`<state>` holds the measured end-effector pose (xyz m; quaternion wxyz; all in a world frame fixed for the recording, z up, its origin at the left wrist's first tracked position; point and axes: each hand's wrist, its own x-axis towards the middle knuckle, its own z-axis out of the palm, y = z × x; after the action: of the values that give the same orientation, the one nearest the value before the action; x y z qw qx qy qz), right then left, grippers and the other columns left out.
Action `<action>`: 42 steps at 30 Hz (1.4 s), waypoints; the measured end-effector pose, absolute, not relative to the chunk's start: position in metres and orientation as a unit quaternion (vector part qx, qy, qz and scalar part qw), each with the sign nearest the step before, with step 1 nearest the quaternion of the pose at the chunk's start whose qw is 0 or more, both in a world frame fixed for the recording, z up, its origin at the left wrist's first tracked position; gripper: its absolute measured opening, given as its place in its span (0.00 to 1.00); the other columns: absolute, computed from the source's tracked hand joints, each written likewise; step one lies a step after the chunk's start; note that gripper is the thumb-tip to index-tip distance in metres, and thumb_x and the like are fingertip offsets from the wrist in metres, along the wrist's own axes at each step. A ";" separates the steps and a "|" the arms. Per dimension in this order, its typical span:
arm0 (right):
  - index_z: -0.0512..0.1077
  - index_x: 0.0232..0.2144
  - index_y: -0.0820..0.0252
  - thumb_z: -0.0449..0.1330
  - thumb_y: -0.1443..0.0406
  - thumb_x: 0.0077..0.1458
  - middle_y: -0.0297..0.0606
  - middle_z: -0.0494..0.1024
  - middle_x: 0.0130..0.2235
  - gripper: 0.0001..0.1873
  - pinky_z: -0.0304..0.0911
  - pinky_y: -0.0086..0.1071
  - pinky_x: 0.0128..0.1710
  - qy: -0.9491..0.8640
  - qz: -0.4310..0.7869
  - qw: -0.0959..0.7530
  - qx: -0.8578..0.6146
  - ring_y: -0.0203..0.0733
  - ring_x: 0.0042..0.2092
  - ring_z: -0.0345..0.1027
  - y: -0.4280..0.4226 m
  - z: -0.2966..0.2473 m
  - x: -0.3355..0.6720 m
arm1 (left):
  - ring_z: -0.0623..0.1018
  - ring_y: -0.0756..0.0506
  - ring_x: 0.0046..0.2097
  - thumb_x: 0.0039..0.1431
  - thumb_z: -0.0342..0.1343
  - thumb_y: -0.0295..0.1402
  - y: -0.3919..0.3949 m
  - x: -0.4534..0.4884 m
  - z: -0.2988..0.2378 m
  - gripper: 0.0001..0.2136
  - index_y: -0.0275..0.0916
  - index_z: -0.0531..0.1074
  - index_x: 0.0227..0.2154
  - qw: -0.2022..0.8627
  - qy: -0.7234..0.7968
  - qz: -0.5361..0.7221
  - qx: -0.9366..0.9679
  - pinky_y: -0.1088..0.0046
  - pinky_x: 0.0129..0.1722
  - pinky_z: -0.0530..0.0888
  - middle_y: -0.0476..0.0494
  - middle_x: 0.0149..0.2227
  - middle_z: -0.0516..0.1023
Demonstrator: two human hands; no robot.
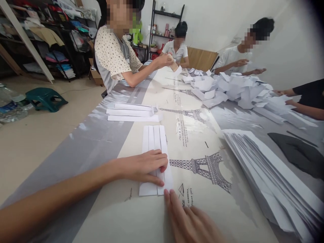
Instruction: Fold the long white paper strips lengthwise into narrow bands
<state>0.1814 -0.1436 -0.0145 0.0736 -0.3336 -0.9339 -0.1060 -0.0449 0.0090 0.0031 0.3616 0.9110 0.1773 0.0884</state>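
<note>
A white paper sheet (149, 141) with several lengthwise folds lies on the patterned tablecloth in front of me. My left hand (146, 165) rests across its middle, thumb stretched out and fingers bent slightly over the strips. Low in the view, my right hand (188, 216) touches the near right corner of that paper with its outstretched fingertips. Neither hand grips anything that I can see. Beyond the sheet lie several more folded paper strips (133, 118), side by side.
A thick stack of paper (265, 175) stands on the right, near a dark grey flat item (298, 152). Farther back is a heap of folded white papers (235, 87). Several other people sit around the table. A green stool (47, 98) is on the floor at left.
</note>
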 end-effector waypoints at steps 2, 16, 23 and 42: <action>0.71 0.61 0.67 0.51 0.78 0.57 0.56 0.80 0.53 0.30 0.66 0.34 0.22 -0.925 -0.050 0.098 -0.364 0.37 0.23 0.68 -0.147 -0.017 0.182 | 0.66 0.42 0.44 0.68 0.56 0.47 0.008 -0.046 0.004 0.15 0.42 0.61 0.36 0.352 0.175 0.088 0.915 0.66 0.41 0.65 0.46 0.39 0.69; 0.65 0.66 0.64 0.51 0.78 0.59 0.56 0.78 0.56 0.33 0.66 0.32 0.18 -0.903 -0.023 0.128 -0.411 0.35 0.21 0.68 -0.157 -0.023 0.173 | 0.66 0.41 0.44 0.60 0.62 0.49 0.004 -0.045 0.015 0.19 0.42 0.60 0.37 0.354 0.186 0.065 0.914 0.65 0.42 0.66 0.45 0.40 0.68; 0.74 0.55 0.73 0.52 0.79 0.55 0.59 0.82 0.46 0.26 0.57 0.32 0.16 -0.932 -0.104 0.068 -0.340 0.35 0.19 0.64 -0.138 -0.011 0.172 | 0.65 0.40 0.45 0.62 0.59 0.53 0.001 -0.040 0.016 0.21 0.41 0.60 0.37 0.352 0.209 0.030 0.912 0.65 0.43 0.65 0.44 0.42 0.67; 0.75 0.44 0.57 0.62 0.66 0.61 0.34 0.77 0.39 0.08 0.60 0.31 0.31 -0.872 0.300 0.113 -0.370 0.32 0.27 0.62 -0.064 0.011 0.197 | 0.66 0.41 0.45 0.65 0.57 0.48 -0.014 -0.035 0.023 0.15 0.40 0.66 0.38 0.289 0.253 0.015 0.923 0.66 0.42 0.62 0.45 0.44 0.69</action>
<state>0.1974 -0.0642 0.0115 0.1128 -0.3703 -0.8718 0.3002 -0.0353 -0.0142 0.0226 0.2885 0.9234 0.2528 0.0145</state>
